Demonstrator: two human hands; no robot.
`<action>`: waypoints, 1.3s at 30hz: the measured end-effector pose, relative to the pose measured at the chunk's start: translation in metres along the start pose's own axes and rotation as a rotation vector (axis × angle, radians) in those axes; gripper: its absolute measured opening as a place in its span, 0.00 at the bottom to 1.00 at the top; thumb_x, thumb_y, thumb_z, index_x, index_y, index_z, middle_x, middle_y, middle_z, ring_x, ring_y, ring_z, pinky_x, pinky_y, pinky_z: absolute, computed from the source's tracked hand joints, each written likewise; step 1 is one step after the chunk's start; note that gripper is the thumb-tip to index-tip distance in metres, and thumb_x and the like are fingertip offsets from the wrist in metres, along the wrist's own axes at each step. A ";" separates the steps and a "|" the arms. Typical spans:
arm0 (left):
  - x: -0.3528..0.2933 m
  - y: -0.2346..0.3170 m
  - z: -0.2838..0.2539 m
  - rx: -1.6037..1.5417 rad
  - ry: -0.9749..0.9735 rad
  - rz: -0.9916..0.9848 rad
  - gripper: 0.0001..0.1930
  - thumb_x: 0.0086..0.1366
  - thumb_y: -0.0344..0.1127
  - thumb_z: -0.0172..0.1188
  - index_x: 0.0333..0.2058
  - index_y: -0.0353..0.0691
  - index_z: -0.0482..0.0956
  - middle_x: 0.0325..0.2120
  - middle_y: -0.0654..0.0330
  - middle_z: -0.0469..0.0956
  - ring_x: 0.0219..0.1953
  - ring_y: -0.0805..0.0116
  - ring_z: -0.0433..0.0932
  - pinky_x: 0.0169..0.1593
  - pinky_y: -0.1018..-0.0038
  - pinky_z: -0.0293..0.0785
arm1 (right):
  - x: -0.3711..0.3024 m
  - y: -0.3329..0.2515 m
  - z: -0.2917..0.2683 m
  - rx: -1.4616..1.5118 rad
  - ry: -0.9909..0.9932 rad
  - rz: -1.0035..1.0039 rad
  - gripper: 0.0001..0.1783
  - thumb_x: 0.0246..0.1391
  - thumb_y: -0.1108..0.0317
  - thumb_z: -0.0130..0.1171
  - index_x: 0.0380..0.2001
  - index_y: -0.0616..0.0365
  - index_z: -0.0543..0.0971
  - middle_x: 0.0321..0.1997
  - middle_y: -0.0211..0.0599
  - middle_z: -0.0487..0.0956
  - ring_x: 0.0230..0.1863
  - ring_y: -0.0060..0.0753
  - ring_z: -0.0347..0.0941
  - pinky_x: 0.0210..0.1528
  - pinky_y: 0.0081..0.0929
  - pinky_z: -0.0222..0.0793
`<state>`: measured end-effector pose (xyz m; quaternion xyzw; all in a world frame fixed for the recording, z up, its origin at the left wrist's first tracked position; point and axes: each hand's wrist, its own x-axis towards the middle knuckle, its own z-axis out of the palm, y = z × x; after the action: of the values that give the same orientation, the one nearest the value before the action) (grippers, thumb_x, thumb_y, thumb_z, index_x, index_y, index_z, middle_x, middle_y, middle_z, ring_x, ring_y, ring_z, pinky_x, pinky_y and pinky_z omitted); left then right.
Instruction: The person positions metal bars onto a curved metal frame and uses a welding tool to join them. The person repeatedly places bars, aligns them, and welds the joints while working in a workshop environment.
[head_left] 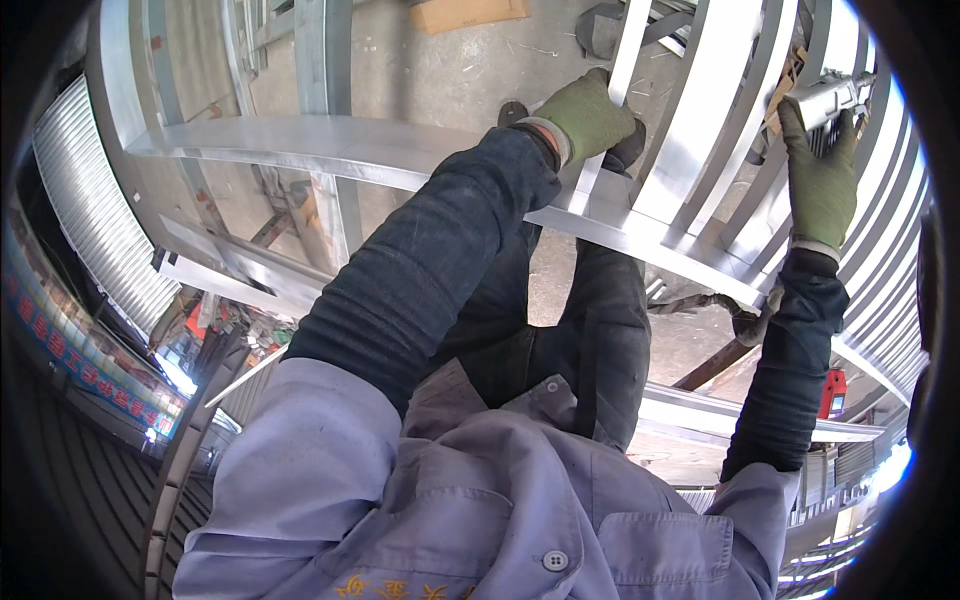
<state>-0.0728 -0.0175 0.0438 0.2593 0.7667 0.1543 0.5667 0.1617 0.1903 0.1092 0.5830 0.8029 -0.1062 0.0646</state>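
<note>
The frame spreads across the floor ahead of the person's legs, its rail crossing just before them. Of bare metal, it looks stiff, smooth and awkward in bulk; the flat faces could slip under gloves and the edges may be sharp, so the rail or a slat seems the best hold. The left hand reaches forward and across, back of the glove upward, its fingers folded together around that slat, tips hidden. The right hand stretches far out over the right-hand slats, thumb and fingers parted at a small silver piece; how firmly they pinch it, one cannot tell
</note>
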 end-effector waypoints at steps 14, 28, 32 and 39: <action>-0.004 0.004 -0.006 0.051 0.001 -0.041 0.44 0.65 0.63 0.66 0.62 0.23 0.73 0.55 0.33 0.83 0.61 0.39 0.82 0.65 0.58 0.76 | 0.008 0.235 -0.143 1.204 -0.446 0.197 0.42 0.75 0.38 0.49 0.77 0.61 0.64 0.66 0.50 0.78 0.54 0.38 0.83 0.57 0.33 0.80; -0.007 0.008 -0.010 0.070 -0.080 -0.073 0.45 0.66 0.63 0.64 0.61 0.21 0.71 0.50 0.34 0.84 0.56 0.40 0.85 0.62 0.57 0.78 | -0.042 0.005 -0.094 0.946 -1.293 -0.116 0.50 0.67 0.29 0.57 0.66 0.72 0.71 0.47 0.59 0.85 0.43 0.42 0.88 0.43 0.30 0.86; -0.003 0.006 -0.007 0.063 -0.062 -0.033 0.40 0.66 0.56 0.65 0.57 0.18 0.72 0.46 0.31 0.85 0.52 0.39 0.86 0.58 0.58 0.80 | -0.035 -0.003 -0.086 0.833 -1.315 -0.124 0.50 0.67 0.29 0.58 0.65 0.71 0.73 0.46 0.58 0.86 0.42 0.41 0.87 0.43 0.30 0.85; 0.004 -0.003 0.002 0.073 0.028 -0.017 0.31 0.59 0.44 0.65 0.56 0.25 0.77 0.45 0.38 0.87 0.49 0.42 0.88 0.58 0.59 0.82 | -0.034 -0.009 -0.084 0.763 -1.336 -0.144 0.49 0.66 0.28 0.59 0.63 0.70 0.76 0.44 0.55 0.86 0.42 0.40 0.86 0.44 0.29 0.83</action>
<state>-0.0721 -0.0181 0.0385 0.2711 0.7819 0.1252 0.5473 0.1656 0.1772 0.1987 0.3233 0.5371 -0.7089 0.3231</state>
